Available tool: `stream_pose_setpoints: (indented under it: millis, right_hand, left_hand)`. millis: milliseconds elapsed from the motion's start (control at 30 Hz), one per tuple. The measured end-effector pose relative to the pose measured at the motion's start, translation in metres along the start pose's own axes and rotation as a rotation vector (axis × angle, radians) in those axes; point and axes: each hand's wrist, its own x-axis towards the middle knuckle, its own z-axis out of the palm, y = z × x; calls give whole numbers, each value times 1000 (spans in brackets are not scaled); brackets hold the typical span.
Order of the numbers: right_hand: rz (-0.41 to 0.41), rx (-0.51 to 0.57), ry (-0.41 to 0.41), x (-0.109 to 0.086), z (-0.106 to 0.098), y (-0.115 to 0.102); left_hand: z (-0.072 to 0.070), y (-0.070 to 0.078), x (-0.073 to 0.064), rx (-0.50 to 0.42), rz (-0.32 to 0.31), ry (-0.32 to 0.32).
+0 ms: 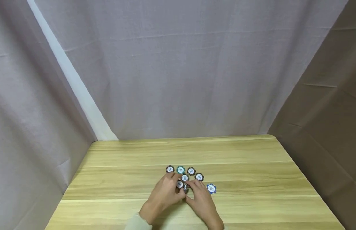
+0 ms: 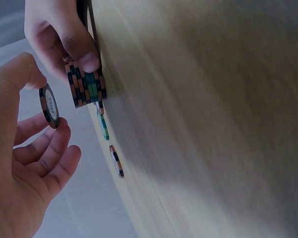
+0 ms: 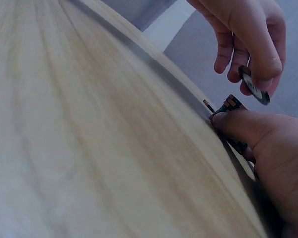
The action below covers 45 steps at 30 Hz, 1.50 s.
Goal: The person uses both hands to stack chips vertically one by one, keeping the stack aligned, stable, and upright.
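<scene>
My left hand (image 1: 165,190) pinches a single black-and-orange poker chip (image 2: 50,107), its white centre printed 100. The held chip is up off the table, tilted, beside the top of a chip stack (image 2: 84,85). Around that stack, my right hand (image 1: 202,198) curls its thumb and fingers, the thumb pressing the near side. Dark chips with orange edge marks make up most of the stack, with a green-marked section on its side. In the right wrist view the right thumb covers much of the stack (image 3: 231,102).
Just beyond the hands lie loose chips: a green one (image 1: 180,169) and several black ones, including one at the left (image 1: 170,169) and one at the right (image 1: 199,177). A blue chip (image 1: 211,188) lies right of my right hand. Grey curtains (image 1: 178,80) border the wooden table (image 1: 252,166).
</scene>
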Motion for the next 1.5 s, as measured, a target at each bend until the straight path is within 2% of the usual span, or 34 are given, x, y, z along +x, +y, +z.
stream_pose_setpoints:
  millis: [200, 667, 1133, 1367, 1500]
  right_hand:
    - [-10, -2, 18, -1, 1, -1]
    - [-6, -18, 17, 0, -1, -2]
    - [5, -17, 16, 0, 1, 0]
    - [18, 6, -2, 1, -1, -2]
    - [42, 12, -29, 1, -2, -3]
  left_hand:
    - [8, 2, -1, 35, 43, 38]
    - [15, 5, -4, 56, 93, 52]
    - [16, 6, -2, 36, 45, 9]
    - [9, -5, 3, 12, -14, 89]
    - [5, -15, 6, -4, -58, 111]
